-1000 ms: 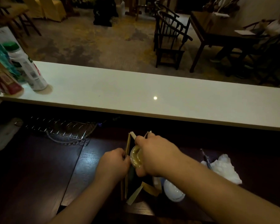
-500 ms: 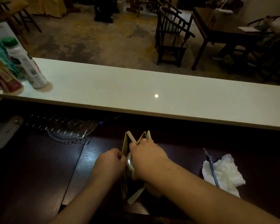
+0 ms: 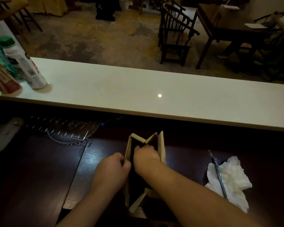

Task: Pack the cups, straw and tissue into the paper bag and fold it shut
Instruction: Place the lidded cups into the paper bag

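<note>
Head view: we note left hand [image 3: 112,172] fingers pinching the open brown paper bag [image 3: 161,148] wall; right hand [image 3: 146,155] inside, grip unseen; a careless withdrawal risks tipping it

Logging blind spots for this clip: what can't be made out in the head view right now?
- Cups: hidden inside the dark paper bag.
- Right hand: fingers reach into the bag, grip unreadable.
- Straw on the tissue: wrapper detail too dim.
- Bottles: cut by the left edge.
</note>
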A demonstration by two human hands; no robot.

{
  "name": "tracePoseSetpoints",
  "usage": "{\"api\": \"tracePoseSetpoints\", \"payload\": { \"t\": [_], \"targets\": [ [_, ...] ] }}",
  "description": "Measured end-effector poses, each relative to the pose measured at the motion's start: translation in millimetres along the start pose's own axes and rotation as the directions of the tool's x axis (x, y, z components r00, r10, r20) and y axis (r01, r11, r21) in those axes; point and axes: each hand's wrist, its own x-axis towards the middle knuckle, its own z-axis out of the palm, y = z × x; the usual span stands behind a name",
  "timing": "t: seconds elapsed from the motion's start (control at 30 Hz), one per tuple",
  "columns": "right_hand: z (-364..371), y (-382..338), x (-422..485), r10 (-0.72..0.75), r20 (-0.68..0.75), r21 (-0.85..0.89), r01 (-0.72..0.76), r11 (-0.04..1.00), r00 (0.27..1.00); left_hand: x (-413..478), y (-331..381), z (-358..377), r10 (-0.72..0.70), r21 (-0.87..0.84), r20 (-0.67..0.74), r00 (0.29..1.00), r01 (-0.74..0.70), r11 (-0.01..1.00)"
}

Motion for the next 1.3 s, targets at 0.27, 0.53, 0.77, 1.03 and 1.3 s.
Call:
{"api": "tracePoseSetpoints", "payload": {
  "t": [0.27, 0.53, 0.77, 1.03, 1.3],
  "targets": [
    [24.3, -2.2, 40.0, -0.013, 0.101, -0.119, 0.025, 0.993, 0.995, -4.4, -4.2, 8.5, 0.060, 0.009, 0.010, 0.998, -0.061, 0.998],
    [-23.1, 3.8, -19.4, -0.256, -0.144, 0.001, 0.259, 0.966, 0.956, -2.1, -6.3, 2.5, 0.051, 0.016, 0.030, 0.998, -0.052, 0.999],
    [3.6, 113.1, -83.2, -0.091, -0.524, 0.225, 0.241, 0.944, 0.847, -7.1, -0.9, -4.5, 0.058, 0.037, 0.042, 0.997, -0.060, 0.998],
    [117.0, 145.5, -80.4, 0.008, 0.085, 0.217, -0.026, 0.976, 0.996, -13.6, -1.4, -5.4, 0.066, 0.025, 0.027, 0.997, -0.067, 0.997],
    [97.5, 135.0, -89.2, 0.046, 0.061, 0.162, -0.056, 0.985, 0.997, -17.7, -4.1, -2.5, 0.057, 0.004, 0.029, 0.998, -0.057, 0.998]
  ]
}}
